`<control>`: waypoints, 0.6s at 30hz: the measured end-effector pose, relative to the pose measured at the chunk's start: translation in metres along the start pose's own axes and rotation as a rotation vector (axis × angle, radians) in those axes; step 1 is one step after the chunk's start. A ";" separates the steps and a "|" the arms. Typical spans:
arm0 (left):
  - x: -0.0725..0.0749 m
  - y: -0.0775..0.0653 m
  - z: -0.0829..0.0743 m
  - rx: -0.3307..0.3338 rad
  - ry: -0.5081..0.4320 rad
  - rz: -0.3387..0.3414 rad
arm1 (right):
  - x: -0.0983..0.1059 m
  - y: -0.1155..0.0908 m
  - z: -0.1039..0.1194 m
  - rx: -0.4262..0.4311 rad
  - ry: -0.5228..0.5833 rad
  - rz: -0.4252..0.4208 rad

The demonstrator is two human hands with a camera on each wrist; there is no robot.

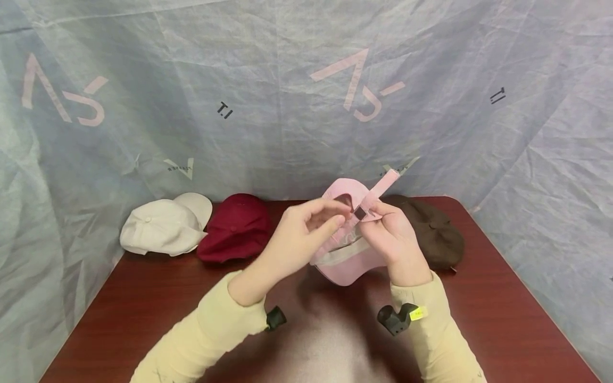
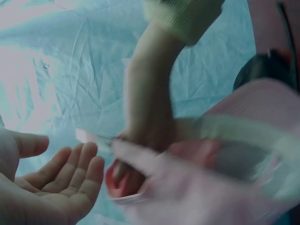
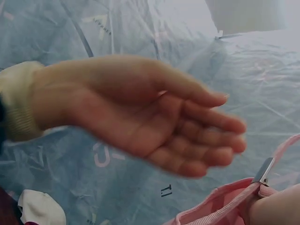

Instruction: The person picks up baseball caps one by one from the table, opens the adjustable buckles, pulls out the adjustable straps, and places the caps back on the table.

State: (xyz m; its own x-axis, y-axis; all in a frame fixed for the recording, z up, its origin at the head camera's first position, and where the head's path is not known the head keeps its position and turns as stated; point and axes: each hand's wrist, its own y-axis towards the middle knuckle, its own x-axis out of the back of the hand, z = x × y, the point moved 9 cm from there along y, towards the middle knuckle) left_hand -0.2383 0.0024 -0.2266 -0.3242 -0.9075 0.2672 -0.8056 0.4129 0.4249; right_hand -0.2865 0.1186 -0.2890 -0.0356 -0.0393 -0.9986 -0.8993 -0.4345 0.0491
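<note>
"Where is the thing being handled?"

"The pale pink cloth baseball cap (image 1: 347, 271) is held up over the glossy reddish-brown table (image 1: 517, 330), its brim toward the person and part of its hollow showing."

"What's in that hollow?"

"A pale band runs along the inside edge. In the left wrist view, fingers of the right hand (image 1: 396, 239) show within the pink opening under the strap; the rest in there is blurred."

"So how is the right grip?"

"Clamped on the pink cap, beside the small metal buckle (image 1: 360, 213). The narrow pink cloth strap (image 1: 384, 184) extends from that buckle, its end sticking up."

"And the left?"

"The left hand (image 1: 301, 231) has its grip apart, thumb and fingers loosely bent, near the buckle."

"Other caps?"

"Three, toward the table's far edge: a white cloth cap (image 1: 163, 226), just beside it a rounded deep-red cloth cap (image 1: 239, 229), and a dark brown cloth cap (image 1: 438, 234) partly behind the right hand. They lie crown up, so I can't tell what's inside."
</note>
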 end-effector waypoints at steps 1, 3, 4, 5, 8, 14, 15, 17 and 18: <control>-0.002 -0.004 0.006 0.002 -0.036 -0.005 | 0.000 0.001 0.000 0.008 0.008 -0.009; -0.010 -0.011 0.017 0.003 -0.101 0.003 | 0.000 0.002 0.000 0.016 0.043 -0.023; -0.016 -0.013 0.023 0.007 -0.132 0.018 | -0.001 0.002 0.001 0.020 0.055 -0.022; -0.022 -0.015 0.029 0.012 -0.151 0.035 | -0.001 0.002 0.000 0.020 0.073 -0.016; -0.039 -0.019 0.049 0.062 -0.158 0.079 | -0.003 0.001 0.000 0.015 0.114 0.006; -0.063 -0.020 0.081 0.205 -0.396 0.096 | -0.006 0.001 -0.001 0.035 0.186 0.028; -0.068 -0.018 0.083 0.208 -0.491 0.104 | -0.006 0.001 -0.001 0.045 0.197 0.026; -0.077 -0.014 0.082 0.196 -0.690 0.116 | -0.005 0.001 -0.001 0.066 0.207 0.012; -0.082 -0.012 0.082 0.188 -0.784 0.116 | -0.005 0.001 -0.002 0.077 0.208 0.006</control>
State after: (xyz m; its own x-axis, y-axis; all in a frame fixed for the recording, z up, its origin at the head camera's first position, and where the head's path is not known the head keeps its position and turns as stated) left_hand -0.2427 0.0651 -0.3245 -0.6071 -0.6791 -0.4127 -0.7930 0.5507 0.2605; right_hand -0.2869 0.1167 -0.2842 0.0423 -0.2299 -0.9723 -0.9301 -0.3644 0.0457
